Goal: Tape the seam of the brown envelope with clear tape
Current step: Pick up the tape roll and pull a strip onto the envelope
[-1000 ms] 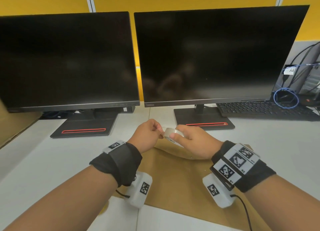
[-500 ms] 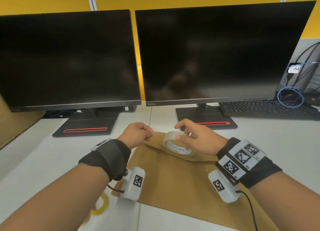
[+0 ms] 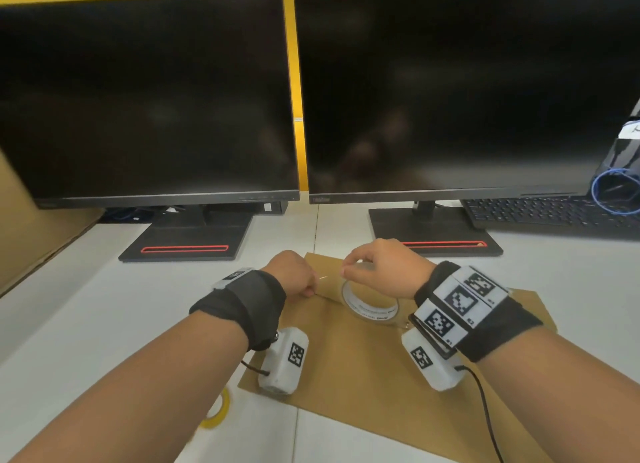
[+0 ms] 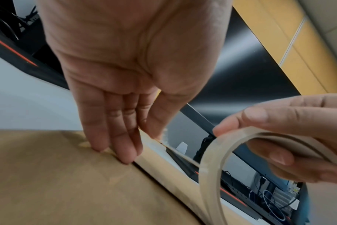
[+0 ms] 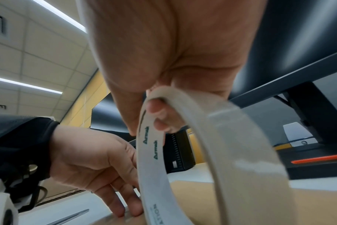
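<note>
Brown envelope (image 3: pixel 363 365) laid flat on white worktop (image 3: pixel 86 310), before two dark monitors (image 3: pixel 149 95). Flap seam at far end pressed down by straight fingertips (image 4: pixel 125 153) of left hand (image 3: pixel 294 275). Clear tape roll (image 3: pixel 369 305) held upright on envelope, gripped by curled fingers of right hand (image 3: pixel 384 272), just beside left hand. Yellow tape roll (image 3: pixel 218 409) seen near left forearm.

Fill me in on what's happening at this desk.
A person is taping a brown envelope that lies flat on the white desk. The right hand grips a roll of clear tape just above the flap. The left hand presses its fingertips down at the flap's seam. A short length of tape stretches between the hands.
</note>
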Motion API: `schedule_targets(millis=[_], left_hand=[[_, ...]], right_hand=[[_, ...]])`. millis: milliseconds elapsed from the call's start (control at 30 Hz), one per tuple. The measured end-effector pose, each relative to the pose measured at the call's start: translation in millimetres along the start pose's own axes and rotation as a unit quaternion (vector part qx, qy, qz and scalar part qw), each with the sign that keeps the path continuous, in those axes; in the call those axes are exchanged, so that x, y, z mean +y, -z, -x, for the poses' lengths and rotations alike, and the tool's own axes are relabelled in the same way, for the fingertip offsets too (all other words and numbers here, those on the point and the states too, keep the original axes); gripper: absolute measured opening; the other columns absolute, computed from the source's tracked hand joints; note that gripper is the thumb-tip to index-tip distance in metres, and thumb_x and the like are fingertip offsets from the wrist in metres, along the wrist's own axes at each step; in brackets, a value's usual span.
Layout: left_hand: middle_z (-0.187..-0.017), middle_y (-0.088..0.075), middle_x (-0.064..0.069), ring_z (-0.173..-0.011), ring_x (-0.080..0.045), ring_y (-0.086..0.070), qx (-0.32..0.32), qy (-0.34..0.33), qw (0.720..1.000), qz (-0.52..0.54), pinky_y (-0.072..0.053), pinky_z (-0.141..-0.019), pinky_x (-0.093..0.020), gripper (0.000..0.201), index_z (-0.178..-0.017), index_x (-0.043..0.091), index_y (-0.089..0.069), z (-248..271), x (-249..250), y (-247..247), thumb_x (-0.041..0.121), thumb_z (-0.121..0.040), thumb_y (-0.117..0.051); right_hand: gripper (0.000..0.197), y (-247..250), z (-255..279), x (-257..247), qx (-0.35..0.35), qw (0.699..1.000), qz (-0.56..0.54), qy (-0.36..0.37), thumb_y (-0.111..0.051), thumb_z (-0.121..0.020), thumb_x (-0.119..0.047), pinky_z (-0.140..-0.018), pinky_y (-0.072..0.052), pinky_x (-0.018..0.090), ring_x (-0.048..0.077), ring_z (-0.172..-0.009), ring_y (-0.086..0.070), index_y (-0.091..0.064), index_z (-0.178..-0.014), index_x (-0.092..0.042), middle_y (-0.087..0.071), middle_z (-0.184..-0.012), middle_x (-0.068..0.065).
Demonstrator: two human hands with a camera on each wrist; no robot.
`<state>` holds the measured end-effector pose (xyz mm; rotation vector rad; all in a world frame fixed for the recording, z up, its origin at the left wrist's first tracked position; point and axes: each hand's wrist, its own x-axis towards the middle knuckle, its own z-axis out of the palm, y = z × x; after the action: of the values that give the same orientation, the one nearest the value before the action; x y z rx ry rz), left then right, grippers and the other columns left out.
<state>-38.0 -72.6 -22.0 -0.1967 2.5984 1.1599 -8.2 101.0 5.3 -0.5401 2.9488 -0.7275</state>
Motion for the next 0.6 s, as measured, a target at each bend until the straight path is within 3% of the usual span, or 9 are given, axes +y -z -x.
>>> schedule_targets(millis=[167,233,300,400,467,533,600], left_hand=[[-0.068,-0.062,-0.005,-0.059,-0.014,-0.058,-0.005,0.080,0.997,0.017,-0.053,-0.066,-0.024,0.010,-0.092,0.005,-0.061,-3.8,4.6,0.2,0.008,-0.095,-0.053],[-0.063,-0.061,-0.004,-0.051,-0.012,-0.056,-0.001,0.093,0.995,0.027,-0.049,-0.054,-0.020,0.012,-0.091,0.005,-0.062,-5.8,4.9,-0.7,0.010,-0.096,-0.053],[-0.063,-0.061,-0.005,-0.043,-0.010,-0.057,0.002,0.095,0.995,0.041,-0.047,-0.049,-0.019,0.012,-0.090,0.004,-0.061,-7.2,1.7,0.1,0.008,-0.096,-0.051],[-0.071,-0.060,-0.006,-0.053,-0.013,-0.059,0.019,0.053,0.996,0.073,-0.050,-0.054,-0.022,0.014,-0.102,0.000,-0.060,-12.0,-9.8,3.4,-0.001,-0.095,-0.047],[-0.071,-0.060,-0.005,-0.058,-0.014,-0.058,0.028,0.038,0.995,0.083,-0.051,-0.060,-0.025,0.012,-0.099,0.002,-0.057,-10.8,-15.4,4.8,-0.003,-0.095,-0.047],[-0.073,-0.060,-0.005,-0.060,-0.015,-0.059,0.035,0.028,0.996,0.073,-0.054,-0.065,-0.027,0.011,-0.094,0.003,-0.057,-9.5,-17.1,4.3,-0.003,-0.094,-0.048],[-0.079,-0.063,-0.009,-0.068,-0.021,-0.064,0.035,0.019,0.998,0.047,-0.057,-0.075,-0.035,0.011,-0.088,0.004,-0.057,-4.6,-16.1,3.0,-0.003,-0.092,-0.050]], right_hand=[[0.035,2.4,-13.3,-8.4,-0.034,0.998,0.059,-0.014,-0.052,-0.093,-0.041,-0.085,-0.046,0.025,0.016,-0.105,-0.062,-0.070,-0.112,-0.018,-0.067,-0.121,0.001],[0.038,3.9,-16.4,-7.6,-0.042,0.996,0.079,-0.017,-0.051,-0.093,-0.044,-0.085,-0.048,0.027,0.017,-0.103,-0.062,-0.070,-0.113,-0.018,-0.067,-0.120,0.001],[0.041,6.1,-15.5,-5.3,-0.054,0.995,0.076,-0.025,-0.051,-0.092,-0.049,-0.085,-0.046,0.027,0.018,-0.103,-0.060,-0.063,-0.119,-0.022,-0.064,-0.122,0.001],[0.041,7.9,-7.7,1.2,-0.076,0.997,0.011,-0.013,-0.054,-0.090,-0.048,-0.077,-0.049,0.026,0.010,-0.077,-0.059,-0.047,-0.125,-0.029,-0.063,-0.110,0.002],[0.037,6.5,-3.0,5.6,-0.066,0.998,-0.019,0.004,-0.054,-0.091,-0.044,-0.070,-0.048,0.019,0.005,-0.071,-0.056,-0.047,-0.125,-0.032,-0.061,-0.100,-0.001],[0.034,3.3,-2.1,9.9,-0.037,0.999,-0.017,0.014,-0.053,-0.092,-0.042,-0.074,-0.045,0.016,0.010,-0.087,-0.059,-0.051,-0.125,-0.033,-0.062,-0.106,-0.004],[0.033,0.2,-4.4,11.8,-0.023,0.999,-0.004,0.024,-0.052,-0.093,-0.042,-0.090,-0.044,0.021,0.014,-0.109,-0.058,-0.055,-0.125,-0.035,-0.062,-0.122,-0.005]])
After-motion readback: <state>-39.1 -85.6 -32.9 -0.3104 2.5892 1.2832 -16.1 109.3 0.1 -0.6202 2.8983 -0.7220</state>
